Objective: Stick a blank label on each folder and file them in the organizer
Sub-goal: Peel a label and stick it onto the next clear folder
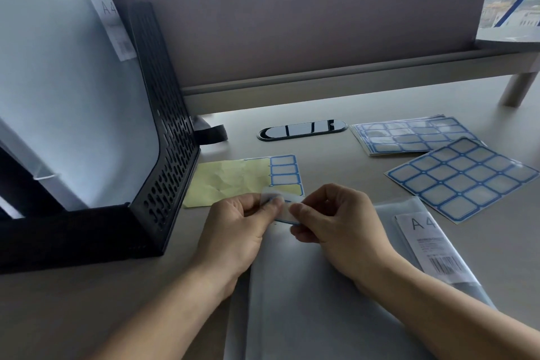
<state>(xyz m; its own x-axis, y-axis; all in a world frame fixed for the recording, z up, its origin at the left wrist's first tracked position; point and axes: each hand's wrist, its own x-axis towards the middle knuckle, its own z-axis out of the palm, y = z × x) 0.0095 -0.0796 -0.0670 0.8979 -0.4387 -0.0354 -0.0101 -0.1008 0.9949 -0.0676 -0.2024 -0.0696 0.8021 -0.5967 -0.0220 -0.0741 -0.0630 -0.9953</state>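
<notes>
My left hand [236, 228] and my right hand [336, 222] both pinch one small blue-edged blank label [287, 213] between thumb and fingers, just above the top edge of a translucent folder [321, 301] lying flat in front of me. Right behind my hands lies the yellow backing sheet [230, 178], most of its labels gone and three left at its right end. A black perforated organizer [163, 137] stands at the left with a translucent folder [67, 90] upright inside it.
A full label sheet [461, 178] and a stack of label sheets [409, 134] lie at the right. A second folder with an A4 barcode sticker [432, 245] sits under the near one. A black cable grommet [302, 129] and a desk partition [292, 23] are behind.
</notes>
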